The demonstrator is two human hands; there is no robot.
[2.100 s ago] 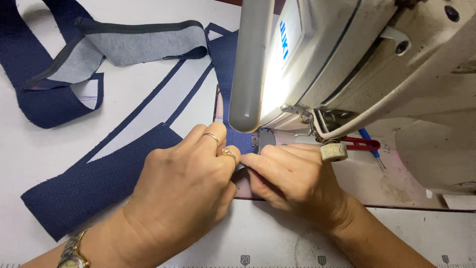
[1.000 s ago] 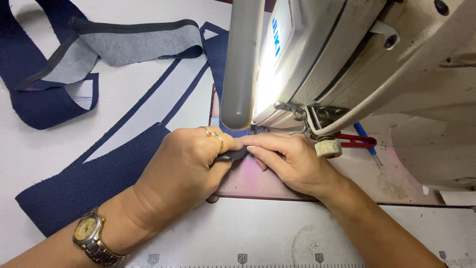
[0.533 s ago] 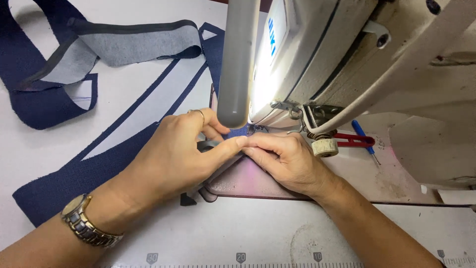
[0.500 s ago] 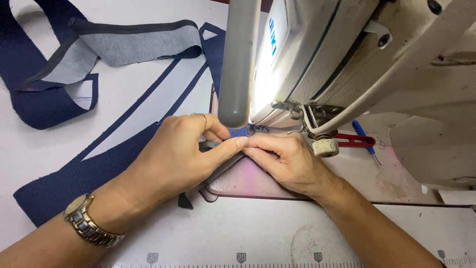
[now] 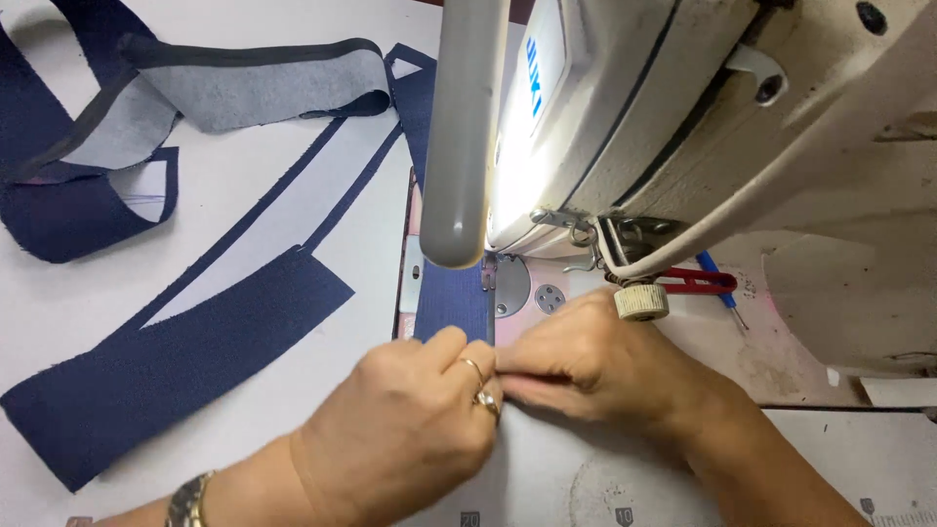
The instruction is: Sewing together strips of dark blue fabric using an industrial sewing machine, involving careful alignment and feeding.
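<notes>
The left hand (image 5: pixel 405 429) and right hand (image 5: pixel 595 366) both pinch a dark blue cloth strip (image 5: pixel 454 303) lying flat under the sewing machine (image 5: pixel 664 127) on the white counter (image 5: pixel 59 312).

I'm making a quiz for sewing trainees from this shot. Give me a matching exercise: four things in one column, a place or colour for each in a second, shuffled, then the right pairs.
Things:
1. Navy fabric strip
2. Red-handled tool
3. Grey-lined fabric piece
4. Wristwatch

Places or colours:
A. on the left hand's wrist
B. top left of the table, dark edging along it
C. running under the machine, pinched by both hands
D. on the machine bed, beyond the right hand

Pairs: 1-C, 2-D, 3-B, 4-A
</notes>
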